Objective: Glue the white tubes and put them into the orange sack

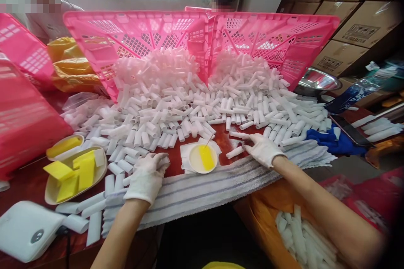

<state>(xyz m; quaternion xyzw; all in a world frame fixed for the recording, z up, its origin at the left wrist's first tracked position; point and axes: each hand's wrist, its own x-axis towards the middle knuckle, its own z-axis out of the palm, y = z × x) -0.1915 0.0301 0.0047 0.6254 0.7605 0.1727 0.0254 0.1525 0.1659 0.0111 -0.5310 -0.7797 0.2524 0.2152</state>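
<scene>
My left hand (145,177), in a white glove, has its fingers curled around a short white tube (163,161), mostly hidden by the glove. At the right, my right hand (263,150), also gloved, reaches over the table with thumb and forefinger apart. One white tube (239,135) meets its forefinger tip, and another tube (235,152) lies by the thumb. Between my hands sits a small round dish (193,162) holding a yellow sponge piece (206,157) and a thin stick. A large heap of white tubes (176,105) spreads behind them.
Pink crates (271,23) lie tipped behind the heap. A striped towel (202,193) runs along the front edge. At left are a tray (102,172) of yellow sponges and a white device (28,231). A bottle (356,92) and phone (350,130) are at right; people are beyond.
</scene>
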